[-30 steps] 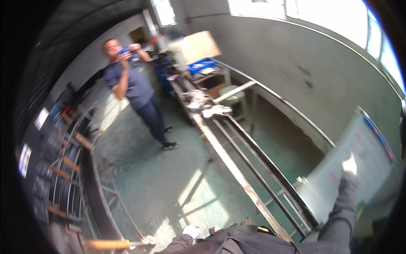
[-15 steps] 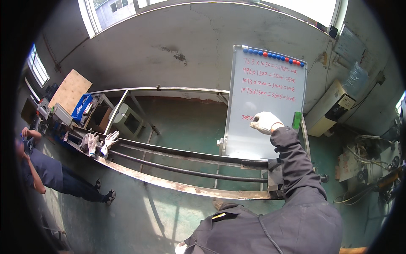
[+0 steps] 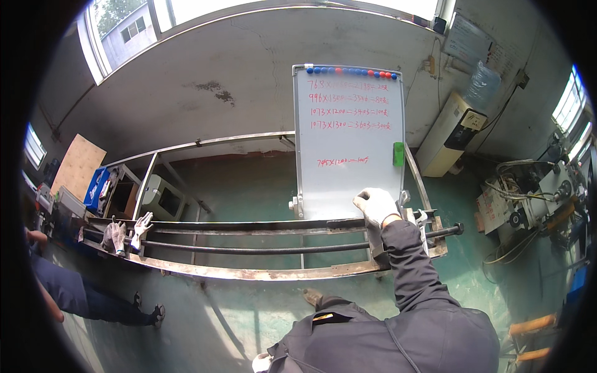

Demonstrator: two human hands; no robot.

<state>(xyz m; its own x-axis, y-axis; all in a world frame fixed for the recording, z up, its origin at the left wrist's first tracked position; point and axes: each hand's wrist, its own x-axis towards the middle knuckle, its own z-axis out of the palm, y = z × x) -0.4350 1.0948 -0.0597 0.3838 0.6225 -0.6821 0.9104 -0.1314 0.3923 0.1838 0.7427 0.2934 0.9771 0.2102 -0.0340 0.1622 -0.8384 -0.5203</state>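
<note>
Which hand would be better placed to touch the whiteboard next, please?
Probably the right hand: it overlaps the lower right part of the whiteboard in view, while the left hand is at the bottom edge.

A grey, scuffed wall [image 3: 255,118] with a dark stain [image 3: 214,93] and a fine crack runs behind everything, under a bright window [image 3: 205,11] along the top, while smaller windows [image 3: 35,148] [image 3: 571,99] glow at the far left and right. The worn green floor [image 3: 186,298] carries pale patches of sunlight and long shadows. A pale stool [image 3: 163,198] stands near a blue bin [image 3: 96,188] and a leaning wooden board [image 3: 79,166] on the left; a tilted-looking water dispenser [image 3: 444,140] with a clear bluish bottle [image 3: 482,87] stands on the right.
</note>
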